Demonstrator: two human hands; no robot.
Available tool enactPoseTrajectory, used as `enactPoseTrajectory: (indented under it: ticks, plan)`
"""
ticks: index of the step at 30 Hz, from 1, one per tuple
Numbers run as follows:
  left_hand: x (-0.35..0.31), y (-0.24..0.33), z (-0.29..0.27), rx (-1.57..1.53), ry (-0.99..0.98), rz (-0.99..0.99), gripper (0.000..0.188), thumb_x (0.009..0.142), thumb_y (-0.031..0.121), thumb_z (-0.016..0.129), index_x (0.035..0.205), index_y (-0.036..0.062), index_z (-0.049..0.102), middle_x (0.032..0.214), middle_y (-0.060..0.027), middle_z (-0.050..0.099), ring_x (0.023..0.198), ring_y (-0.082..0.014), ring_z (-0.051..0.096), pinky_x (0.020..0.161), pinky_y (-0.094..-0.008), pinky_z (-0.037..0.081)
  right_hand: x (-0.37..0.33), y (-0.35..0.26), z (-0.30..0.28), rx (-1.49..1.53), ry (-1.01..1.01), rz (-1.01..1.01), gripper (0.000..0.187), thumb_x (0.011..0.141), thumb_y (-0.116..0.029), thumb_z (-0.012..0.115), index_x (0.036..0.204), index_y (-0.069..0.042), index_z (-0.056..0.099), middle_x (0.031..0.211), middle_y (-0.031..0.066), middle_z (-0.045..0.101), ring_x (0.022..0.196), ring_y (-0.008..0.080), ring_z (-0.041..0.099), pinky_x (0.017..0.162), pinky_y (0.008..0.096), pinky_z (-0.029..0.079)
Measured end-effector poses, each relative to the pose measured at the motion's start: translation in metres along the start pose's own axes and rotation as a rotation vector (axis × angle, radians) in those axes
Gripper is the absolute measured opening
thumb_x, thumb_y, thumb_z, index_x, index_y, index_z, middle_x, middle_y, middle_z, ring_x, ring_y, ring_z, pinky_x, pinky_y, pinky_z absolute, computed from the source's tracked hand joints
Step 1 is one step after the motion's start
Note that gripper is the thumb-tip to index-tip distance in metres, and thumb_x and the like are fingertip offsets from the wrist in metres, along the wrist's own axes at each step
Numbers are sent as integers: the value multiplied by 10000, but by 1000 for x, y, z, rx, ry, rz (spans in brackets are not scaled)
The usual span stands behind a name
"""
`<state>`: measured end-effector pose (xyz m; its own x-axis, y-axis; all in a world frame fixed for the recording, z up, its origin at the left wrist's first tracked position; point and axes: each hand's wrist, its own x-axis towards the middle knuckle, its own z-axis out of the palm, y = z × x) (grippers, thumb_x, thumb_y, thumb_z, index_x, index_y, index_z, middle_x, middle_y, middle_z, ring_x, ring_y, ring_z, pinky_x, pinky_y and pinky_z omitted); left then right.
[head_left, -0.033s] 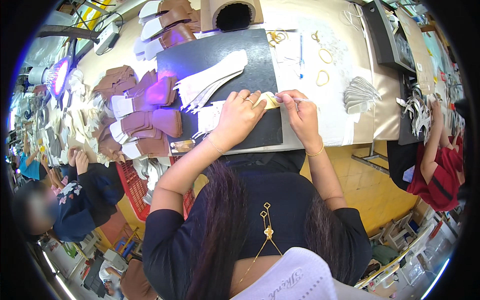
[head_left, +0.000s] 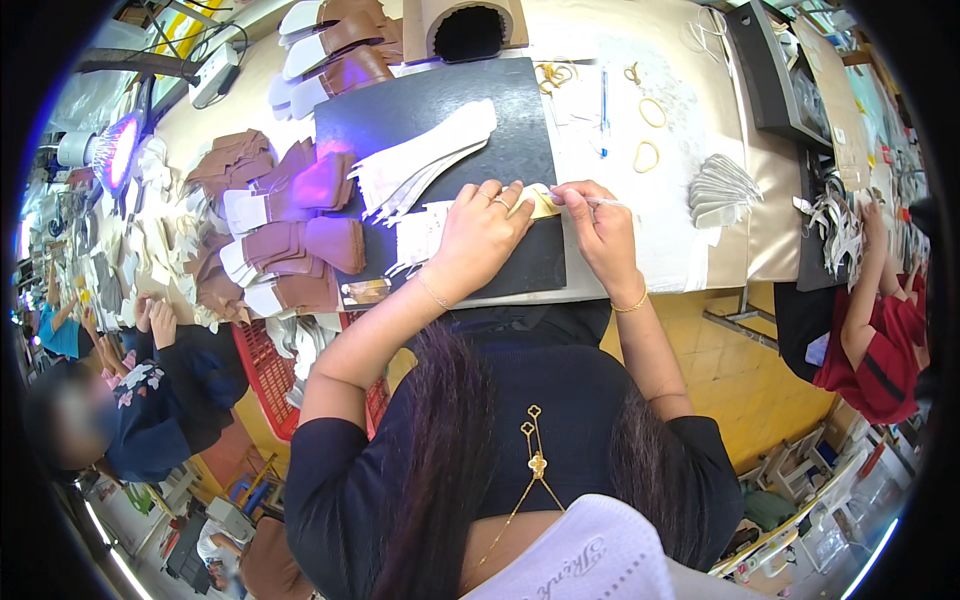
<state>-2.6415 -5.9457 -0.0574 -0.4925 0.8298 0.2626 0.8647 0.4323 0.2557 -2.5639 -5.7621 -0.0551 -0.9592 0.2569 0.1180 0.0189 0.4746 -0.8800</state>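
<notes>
My left hand (head_left: 478, 232) lies flat with fingers stretched out, pressing on a pale yellow piece (head_left: 541, 203) and the end of some white cut pieces (head_left: 418, 236) on a black board (head_left: 500, 90). My right hand (head_left: 603, 232) is closed in a pinch around a thin, pale, pen-like tool (head_left: 607, 202). The tool's tip is at the yellow piece's right edge, partly hidden by the fingers. Just beyond my left hand, a fanned stack of white strips (head_left: 430, 155) rests on the same board.
Stacks of brown-and-white pieces (head_left: 300, 250) line the left side, near a lit lamp (head_left: 115, 150). To the right lie a blue pen (head_left: 604, 115), rubber bands (head_left: 652, 110) and fanned grey pieces (head_left: 722, 192). A red basket (head_left: 262, 375) stands below; co-workers sit at both sides.
</notes>
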Motion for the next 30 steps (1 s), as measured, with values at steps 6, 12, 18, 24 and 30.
enactPoseTrajectory:
  ticks: [6, 12, 18, 24, 30]
  plan:
    - [4, 2, 3, 92, -43, -6, 235, 858, 199, 691, 1049, 62, 701, 1196, -137, 687, 1032, -258, 621, 833, -382, 470, 7, 12, 12, -100, 46, -143, 192, 971, -184, 625, 910, -27, 718, 867, 102, 725, 786, 288, 669, 761, 370, 508]
    - [3, 4, 3, 85, -40, -18, 234, 868, 205, 677, 1052, 61, 692, 1200, -142, 685, 1038, -266, 621, 841, -384, 470, -7, 8, -10, -191, 9, -192, 189, 979, -162, 615, 891, -20, 704, 824, 94, 706, 797, 272, 660, 771, 364, 504]
    - [0, -5, 9, -72, 86, 0, 236, 828, 172, 738, 1032, 69, 682, 1150, -98, 668, 1017, -271, 614, 856, -404, 472, -17, 5, -26, -57, 88, -108, 286, 1053, -188, 518, 948, 21, 683, 879, 101, 694, 863, 218, 655, 821, 343, 508]
    - [-9, -16, 14, -485, 229, -132, 328, 754, 80, 819, 1035, 48, 652, 1083, -93, 622, 1027, -260, 618, 881, -389, 503, -14, 8, -11, 222, 199, -96, 318, 1088, -242, 434, 1098, 20, 614, 1039, 140, 667, 987, 229, 674, 920, 346, 510]
    - [-10, -38, 9, -1126, 369, -316, 366, 791, -2, 792, 1104, 24, 604, 1161, -101, 584, 1105, -177, 581, 947, -326, 491, -14, 4, 17, 185, 93, -251, 274, 1070, -239, 464, 1200, -30, 584, 1187, 151, 616, 1045, 268, 668, 967, 374, 499]
